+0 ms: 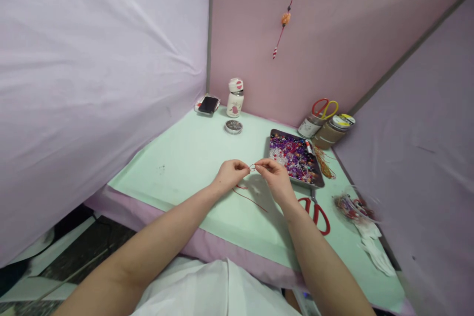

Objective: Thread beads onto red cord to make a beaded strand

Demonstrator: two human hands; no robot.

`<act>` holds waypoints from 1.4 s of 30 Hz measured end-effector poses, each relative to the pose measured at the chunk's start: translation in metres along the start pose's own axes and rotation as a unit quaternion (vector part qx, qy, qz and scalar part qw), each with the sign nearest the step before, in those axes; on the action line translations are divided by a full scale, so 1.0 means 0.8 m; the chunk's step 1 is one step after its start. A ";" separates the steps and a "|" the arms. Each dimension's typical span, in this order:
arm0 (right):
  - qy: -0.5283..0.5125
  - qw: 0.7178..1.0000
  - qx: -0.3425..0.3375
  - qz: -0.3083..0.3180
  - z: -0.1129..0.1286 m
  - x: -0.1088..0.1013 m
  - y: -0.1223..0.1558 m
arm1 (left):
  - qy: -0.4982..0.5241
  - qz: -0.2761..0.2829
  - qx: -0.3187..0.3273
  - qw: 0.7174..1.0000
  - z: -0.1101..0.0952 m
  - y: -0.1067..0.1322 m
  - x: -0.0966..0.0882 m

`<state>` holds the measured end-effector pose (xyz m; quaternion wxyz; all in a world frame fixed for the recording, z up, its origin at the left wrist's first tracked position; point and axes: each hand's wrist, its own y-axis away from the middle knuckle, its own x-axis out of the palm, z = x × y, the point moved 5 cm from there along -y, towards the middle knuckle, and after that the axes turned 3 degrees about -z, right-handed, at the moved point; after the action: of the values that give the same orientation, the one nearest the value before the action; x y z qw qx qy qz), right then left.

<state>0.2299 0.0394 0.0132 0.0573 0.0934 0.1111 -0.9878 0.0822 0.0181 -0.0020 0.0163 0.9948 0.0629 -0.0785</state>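
Over the middle of the pale green tabletop, my left hand pinches a thin red cord between thumb and fingertips. Facing it closely, my right hand pinches the same cord, and a small loop shows in the gap between the two hands. The cord's loose end trails below my left hand toward the right. Just beyond my right hand lies a dark tray full of purple, red, clear and dark beads. Red-handled scissors rest beside my right forearm, partly covered by it.
Behind stand a white bottle, a round tin and a phone. Jars and more scissors are at back right. A bundle of cords, a clear container and white gloves lie right. A beaded string hangs on the wall.
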 end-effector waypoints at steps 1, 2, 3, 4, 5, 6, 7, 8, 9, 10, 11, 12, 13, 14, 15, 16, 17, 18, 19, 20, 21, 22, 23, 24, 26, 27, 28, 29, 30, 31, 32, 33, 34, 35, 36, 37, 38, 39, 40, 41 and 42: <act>0.004 1.000 -0.006 0.000 0.001 0.000 0.000 | 0.006 0.000 -0.005 1.000 -0.001 0.000 0.000; 0.008 1.000 -0.012 -0.001 0.002 0.000 0.000 | 0.016 0.000 -0.010 1.000 -0.001 0.001 0.001; 0.012 1.000 -0.016 -0.001 0.002 0.000 -0.001 | 0.030 0.001 -0.016 0.999 -0.001 0.001 0.001; 0.017 1.000 -0.017 0.000 0.002 0.000 -0.001 | 0.048 0.004 -0.025 0.999 -0.001 0.001 0.002; 0.020 1.000 -0.015 0.001 0.001 0.000 -0.001 | 0.070 0.009 -0.036 0.997 0.000 0.001 0.002; 0.022 1.000 -0.011 0.005 0.000 0.000 -0.001 | 0.092 0.014 -0.049 0.994 0.002 0.001 0.003; 0.022 1.000 -0.005 0.008 -0.002 0.001 -0.001 | 0.113 0.019 -0.060 0.992 0.003 0.001 0.003; 0.019 1.000 0.002 0.010 -0.004 0.001 -0.001 | 0.133 0.024 -0.068 0.989 0.004 0.001 0.004; 0.014 1.000 0.007 0.010 -0.007 0.001 -0.001 | 0.150 0.030 -0.072 0.986 0.004 0.000 0.004; 0.008 1.000 0.010 0.008 -0.009 0.000 -0.001 | 0.167 0.036 -0.074 0.982 0.004 0.000 0.004; 0.003 1.000 0.012 0.005 -0.010 0.000 -0.001 | 0.183 0.042 -0.074 0.979 0.004 -0.001 0.004; 0.001 1.000 0.016 0.004 -0.011 0.000 -0.001 | 0.199 0.049 -0.072 0.976 0.003 -0.001 0.004; 0.001 1.000 0.019 0.005 -0.012 0.001 -0.001 | 0.214 0.056 -0.070 0.973 0.003 -0.001 0.005; 0.005 1.000 0.021 0.009 -0.011 0.002 -0.001 | 0.227 0.061 -0.067 0.970 0.002 -0.001 0.005; 0.010 1.000 0.022 0.013 -0.010 0.004 -0.001 | 0.238 0.067 -0.066 0.967 0.001 -0.001 0.005; 0.015 0.999 0.022 0.018 -0.008 0.005 0.000 | 0.248 0.073 -0.066 0.964 0.001 -0.001 0.005; 0.017 0.999 0.020 0.023 -0.006 0.007 0.000 | 0.257 0.082 -0.066 0.961 0.001 -0.001 0.006; 0.017 0.999 0.019 0.026 -0.004 0.008 0.001 | 0.265 0.090 -0.067 0.958 0.001 -0.001 0.007; 0.016 0.999 0.018 0.027 -0.002 0.009 0.001 | 0.272 0.098 -0.067 0.955 0.001 0.000 0.008; 0.017 0.999 0.019 0.027 -0.001 0.009 0.002 | 0.277 0.106 -0.068 0.953 0.001 0.000 0.008; 0.021 0.999 0.021 0.026 -0.001 0.008 0.002 | 0.282 0.113 -0.068 0.950 0.001 0.000 0.009; 0.028 0.999 0.021 0.025 0.000 0.008 0.002 | 0.287 0.118 -0.068 0.948 0.001 0.000 0.009; 0.038 0.999 0.020 0.026 0.001 0.007 0.003 | 0.292 0.121 -0.067 0.946 0.001 -0.001 0.009; 0.049 0.998 0.019 0.029 0.001 0.007 0.003 | 0.298 0.121 -0.066 0.945 0.001 -0.001 0.009; 0.068 0.997 0.014 0.042 0.002 0.007 0.005 | 0.311 0.118 -0.062 0.941 0.000 -0.002 0.008; 0.075 0.996 0.012 0.048 0.002 0.008 0.005 | 0.317 0.114 -0.059 0.939 0.000 -0.003 0.007; 0.080 0.995 0.012 0.054 0.002 0.008 0.006 | 0.323 0.111 -0.057 0.938 -0.001 -0.004 0.006; 0.084 0.995 0.013 0.059 0.002 0.009 0.006 | 0.328 0.109 -0.054 0.937 -0.001 -0.005 0.005; 0.088 0.994 0.017 0.064 0.001 0.010 0.007 | 0.333 0.106 -0.052 0.936 -0.001 -0.006 0.004; 0.090 0.993 0.021 0.067 0.000 0.010 0.007 | 0.337 0.103 -0.050 0.934 0.000 -0.007 0.004; 0.093 0.993 0.025 0.070 -0.001 0.010 0.007 | 0.343 0.100 -0.049 0.933 0.000 -0.007 0.003; 0.094 0.992 0.029 0.073 -0.003 0.011 0.008 | 0.350 0.097 -0.048 0.930 0.001 -0.008 0.002; 0.095 0.992 0.031 0.075 -0.004 0.011 0.008 | 0.359 0.093 -0.047 0.928 0.001 -0.009 0.001; 0.096 0.992 0.034 0.077 -0.005 0.012 0.008 | 0.368 0.091 -0.046 0.924 0.001 -0.010 0.000; 0.096 0.992 0.036 0.080 -0.006 0.012 0.008 | 0.376 0.090 -0.045 0.921 0.001 -0.010 0.000; 0.097 0.991 0.037 0.083 -0.007 0.013 0.008 | 0.384 0.089 -0.046 0.918 0.001 -0.010 -0.001; 0.099 0.991 0.037 0.086 -0.008 0.013 0.008 | 0.391 0.091 -0.049 0.915 0.001 -0.010 -0.001; 0.102 0.990 0.037 0.090 -0.009 0.014 0.009 | 0.396 0.095 -0.054 0.912 0.001 -0.010 -0.001; 0.106 0.989 0.036 0.095 -0.010 0.014 0.010 | 0.402 0.101 -0.060 0.908 0.000 -0.010 0.000; 0.110 0.988 0.037 0.103 -0.010 0.015 0.011 | 0.406 0.108 -0.067 0.905 0.000 -0.010 0.000; 0.114 0.986 0.037 0.113 -0.011 0.016 0.012 | 0.409 0.114 -0.072 0.902 0.000 -0.009 0.000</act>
<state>0.2201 0.0312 0.0004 0.1521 0.2190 0.0689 -0.9613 0.0816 0.0255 -0.0022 0.0692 0.9358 -0.0440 0.3428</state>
